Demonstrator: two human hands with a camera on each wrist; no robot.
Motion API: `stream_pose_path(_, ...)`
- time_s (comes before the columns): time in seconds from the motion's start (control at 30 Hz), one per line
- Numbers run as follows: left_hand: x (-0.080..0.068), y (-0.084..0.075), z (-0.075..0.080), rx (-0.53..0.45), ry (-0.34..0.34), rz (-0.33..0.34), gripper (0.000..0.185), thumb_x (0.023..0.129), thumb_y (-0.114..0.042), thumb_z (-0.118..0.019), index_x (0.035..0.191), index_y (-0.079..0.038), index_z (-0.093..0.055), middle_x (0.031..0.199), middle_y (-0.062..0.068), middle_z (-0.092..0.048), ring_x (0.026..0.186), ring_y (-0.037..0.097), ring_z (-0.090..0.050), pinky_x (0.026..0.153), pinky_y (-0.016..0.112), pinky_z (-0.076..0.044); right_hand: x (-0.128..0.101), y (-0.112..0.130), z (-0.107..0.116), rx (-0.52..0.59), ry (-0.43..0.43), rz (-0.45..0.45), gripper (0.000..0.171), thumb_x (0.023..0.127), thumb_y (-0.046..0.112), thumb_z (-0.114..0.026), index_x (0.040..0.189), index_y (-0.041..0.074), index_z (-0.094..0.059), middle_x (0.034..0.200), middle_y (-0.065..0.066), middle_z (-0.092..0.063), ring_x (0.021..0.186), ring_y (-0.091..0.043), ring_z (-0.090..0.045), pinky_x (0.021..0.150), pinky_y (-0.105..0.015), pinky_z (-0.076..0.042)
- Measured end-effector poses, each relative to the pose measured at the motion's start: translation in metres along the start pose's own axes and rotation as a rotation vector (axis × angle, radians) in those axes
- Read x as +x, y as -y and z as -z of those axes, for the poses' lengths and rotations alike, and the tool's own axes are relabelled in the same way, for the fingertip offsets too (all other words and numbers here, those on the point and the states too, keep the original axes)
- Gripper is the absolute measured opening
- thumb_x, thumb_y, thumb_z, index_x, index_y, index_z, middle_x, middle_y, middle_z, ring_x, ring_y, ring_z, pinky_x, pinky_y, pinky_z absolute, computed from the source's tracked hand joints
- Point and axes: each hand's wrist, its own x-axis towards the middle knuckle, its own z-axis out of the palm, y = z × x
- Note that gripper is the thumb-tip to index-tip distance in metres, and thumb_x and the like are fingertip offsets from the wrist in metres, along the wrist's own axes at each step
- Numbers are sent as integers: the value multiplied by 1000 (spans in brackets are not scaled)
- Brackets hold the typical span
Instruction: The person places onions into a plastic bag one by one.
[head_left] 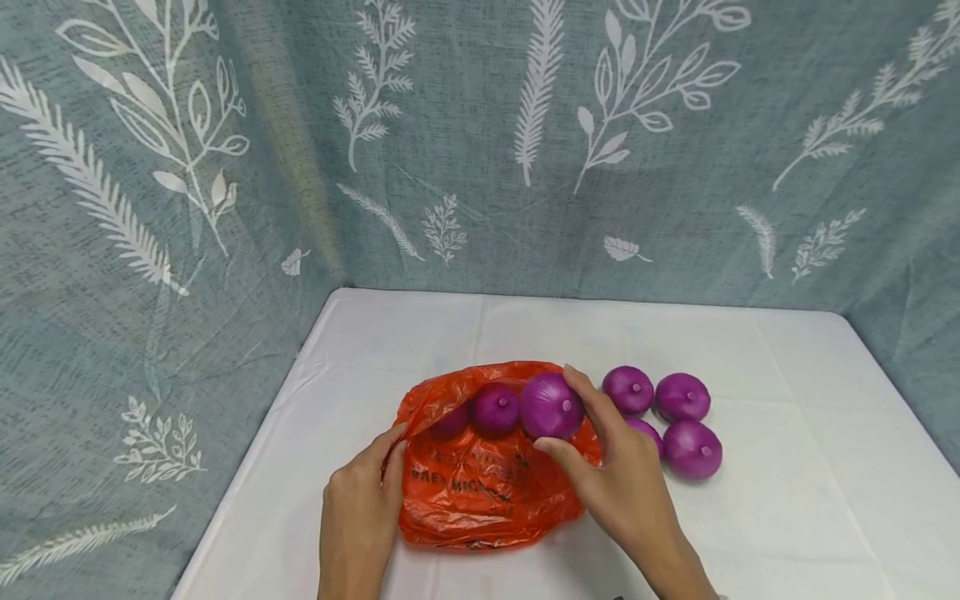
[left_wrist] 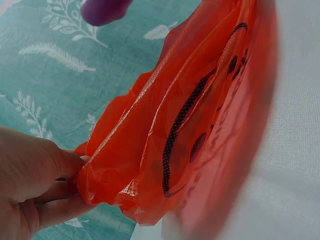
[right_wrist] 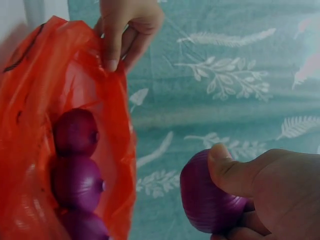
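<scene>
An orange-red plastic bag (head_left: 480,492) with dark printing lies on the table, its mouth held apart. My left hand (head_left: 363,492) pinches the bag's left edge between thumb and fingers; the left wrist view shows the same grip on the crumpled rim. In my right hand (head_left: 618,467) is a red onion (head_left: 551,406), held between thumb and fingers above the bag's opening. The right wrist view shows this onion (right_wrist: 207,192) apart from the bag. Inside the bag sit more red onions (right_wrist: 77,182), lined up in a row and partly covered by the plastic.
Several more red onions (head_left: 692,450) are grouped on the white-covered table (head_left: 795,500) right of the bag, one partly hidden behind my right hand. A blue-green cloth (head_left: 465,150) with white leaf prints hangs behind the table and along its sides.
</scene>
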Motion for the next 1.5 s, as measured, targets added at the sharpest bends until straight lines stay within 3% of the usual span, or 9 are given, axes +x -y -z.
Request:
stream_pose_path(0.17,0,0,1,-2,2,0,27,96,-5,-78,123,-4,-78,114,20,-78,101,38,-77,82,54,-63,8,7,-5,33,33,4,86,87,25,-88,161,33,-44,158,8,-53,141,-13,-56,113,-36,-48)
stream_pose_path(0.43,0,-1,1,-1,10,16,27,96,-6,-79,123,-4,-78,115,20,-78,102,37,-77,83,53,-63,16,14,-22,89,93,8,82,85,26,-90,158,23,-50,142,1,-69,120,-12,-71,101,-33,-58)
stream_pose_path(0.7,0,-2,1,1,31,43,28,97,-8,-78,125,-4,-77,118,19,-77,106,38,-76,86,52,-62,16,21,-40,97,201,-44,80,87,31,-88,158,27,-50,139,0,-70,121,-14,-71,100,-33,-59)
stream_pose_path(0.9,1,-1,1,-3,29,30,29,97,-8,-78,126,-4,-77,117,20,-77,106,38,-76,86,52,-62,16,21,-53,69,266,-37,80,86,31,-90,156,21,-53,134,-1,-73,103,-10,-70,97,-39,-61)
stream_pose_path(1.1,0,0,2,-9,17,7,29,97,-7,-77,126,-5,-77,116,20,-77,104,39,-76,86,53,-62,16,18,-66,59,347,-33,77,88,32,-88,155,17,-53,137,-5,-71,113,-15,-71,99,-41,-60)
stream_pose_path(1.2,1,-1,2,-7,21,8,29,97,-7,-77,126,-5,-77,116,20,-77,104,39,-76,85,52,-62,16,17,-73,48,377,-26,76,88,34,-88,154,16,-53,134,-6,-73,109,-14,-72,99,-40,-60)
stream_pose_path(1.33,0,-1,2,-7,19,8,28,98,-7,-76,125,-5,-77,116,20,-77,103,39,-77,84,52,-63,17,16,-80,48,400,2,74,88,33,-88,152,13,-55,134,-6,-73,107,-11,-72,101,-36,-59)
stream_pose_path(1.5,0,0,2,1,8,3,28,97,-7,-77,124,-4,-77,115,20,-78,103,38,-77,83,51,-63,17,16,-88,53,417,17,72,89,31,-88,151,13,-57,139,-5,-70,117,-13,-71,102,-36,-58)
